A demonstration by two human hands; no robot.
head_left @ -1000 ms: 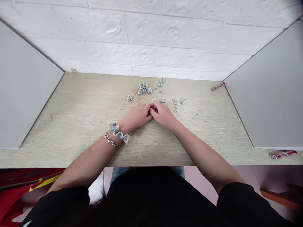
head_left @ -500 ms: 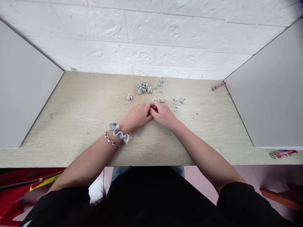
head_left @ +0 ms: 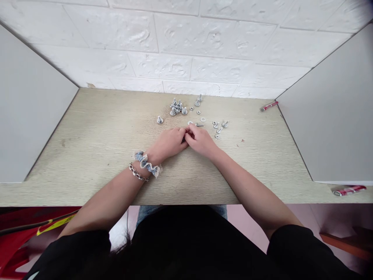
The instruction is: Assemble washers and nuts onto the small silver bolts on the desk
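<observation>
My left hand [head_left: 169,142] and my right hand [head_left: 200,140] rest together on the wooden table [head_left: 96,144], fingers curled and fingertips meeting around a small part that is mostly hidden. Just beyond the fingers lie a washer and a short bolt [head_left: 198,125]. A pile of silver bolts [head_left: 176,107] sits farther back, a single bolt [head_left: 159,120] lies to its left, and a few more bolts [head_left: 219,127] lie to the right of my right hand. My left wrist carries a blue scrunchie [head_left: 147,164] and a chain bracelet.
Grey divider panels [head_left: 27,112] close the table on the left and right, with a white brick wall behind. A red pen-like item [head_left: 268,105] lies at the back right, another red item [head_left: 349,190] at the front right edge.
Both hands stay pressed together at the same spot; only slight finger movement shows.
</observation>
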